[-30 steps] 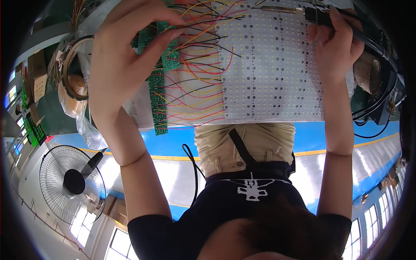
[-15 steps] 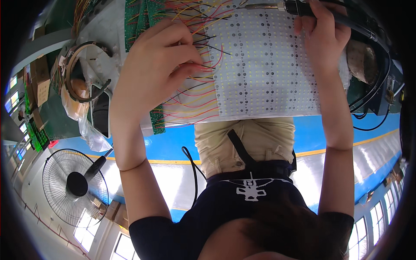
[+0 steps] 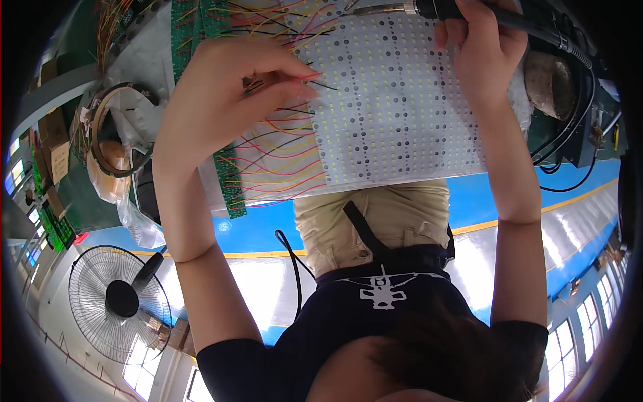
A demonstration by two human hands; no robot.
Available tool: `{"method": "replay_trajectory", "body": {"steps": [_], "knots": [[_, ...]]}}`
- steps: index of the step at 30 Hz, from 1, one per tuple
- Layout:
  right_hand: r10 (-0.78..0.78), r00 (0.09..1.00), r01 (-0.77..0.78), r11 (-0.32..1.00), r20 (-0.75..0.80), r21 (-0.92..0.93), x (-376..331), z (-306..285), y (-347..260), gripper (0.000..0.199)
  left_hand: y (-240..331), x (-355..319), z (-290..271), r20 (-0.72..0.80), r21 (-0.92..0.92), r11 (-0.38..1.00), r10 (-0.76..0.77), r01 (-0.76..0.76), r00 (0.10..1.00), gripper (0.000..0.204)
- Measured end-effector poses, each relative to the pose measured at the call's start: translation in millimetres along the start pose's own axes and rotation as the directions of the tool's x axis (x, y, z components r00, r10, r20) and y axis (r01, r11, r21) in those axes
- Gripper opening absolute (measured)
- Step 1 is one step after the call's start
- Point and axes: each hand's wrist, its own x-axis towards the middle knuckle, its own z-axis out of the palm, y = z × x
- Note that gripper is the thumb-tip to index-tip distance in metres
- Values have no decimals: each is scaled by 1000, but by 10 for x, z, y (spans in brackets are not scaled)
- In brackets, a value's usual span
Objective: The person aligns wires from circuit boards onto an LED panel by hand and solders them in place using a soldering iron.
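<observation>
A white panel (image 3: 408, 114) dotted with rows of small yellowish LEDs and dark round holes lies in front of me. Red, black and yellow wires (image 3: 284, 149) run to its left edge from green circuit boards (image 3: 231, 184). Over that edge, my left hand (image 3: 214, 100) is closed in a pinch on a thin wire, whose black end (image 3: 327, 85) pokes past the fingertips. My right hand (image 3: 489, 50) grips a soldering iron (image 3: 385, 9) by its black handle, the metal tip pointing left above the panel's far part.
On the left lie a brown ring (image 3: 100, 137) and a clear plastic bag (image 3: 137, 218). A brown, cup-like cylinder (image 3: 549, 87) sits right of the panel, beside the iron's black cable (image 3: 588, 87). A black fan (image 3: 120, 298) stands at the lower left.
My left hand has shifted farther from me along the panel's edge, its fingertips now pinched together more tightly. The right hand keeps hold of the soldering iron; the whole view has shifted slightly.
</observation>
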Motion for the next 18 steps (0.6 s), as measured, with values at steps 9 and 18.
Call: {"method": "replay_trajectory", "body": {"steps": [9,18], "knots": [[-28,999,28,1000,34,6,-25,30,-58,19,-93,24,74,-175,-75,996,-69,57,982,13],[-64,997,64,998,36,13,-11,47,-57,20,34,88,392,-342,265,961,13,83,940,16]]}}
